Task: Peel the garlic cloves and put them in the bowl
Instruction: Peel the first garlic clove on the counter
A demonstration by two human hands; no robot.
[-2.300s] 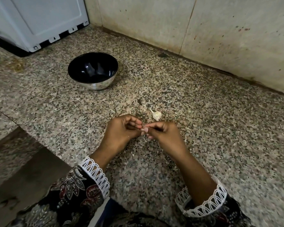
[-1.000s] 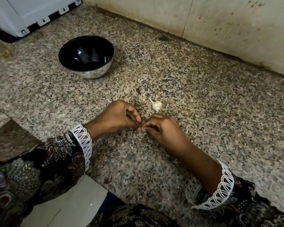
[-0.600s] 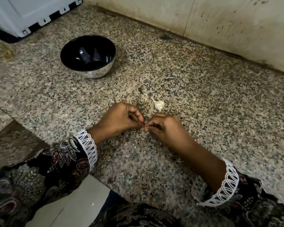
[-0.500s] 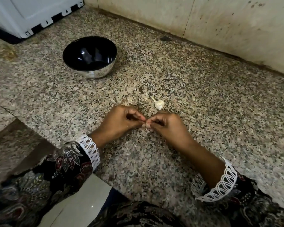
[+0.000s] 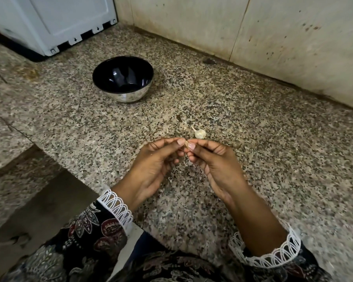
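My left hand (image 5: pixel 153 165) and my right hand (image 5: pixel 214 165) meet fingertip to fingertip above the granite counter (image 5: pixel 273 159). Between both thumbs and forefingers a small pale garlic clove (image 5: pixel 185 143) is pinched; most of it is hidden by the fingers. Just beyond my hands, a small white garlic piece with a thin stalk (image 5: pixel 199 133) lies on the counter. A steel bowl with a dark inside (image 5: pixel 122 78) stands at the back left, well away from my hands; I see nothing in it.
A white appliance (image 5: pixel 53 23) stands in the far left corner. A stained tiled wall (image 5: pixel 253 37) runs along the back. The counter's front edge drops off at the lower left (image 5: pixel 39 159). Small skin flakes lie near the garlic piece.
My hands have lifted and turned palms toward me, still pinching the clove between them. The view has tilted, so the bowl and garlic piece sit differently in frame.
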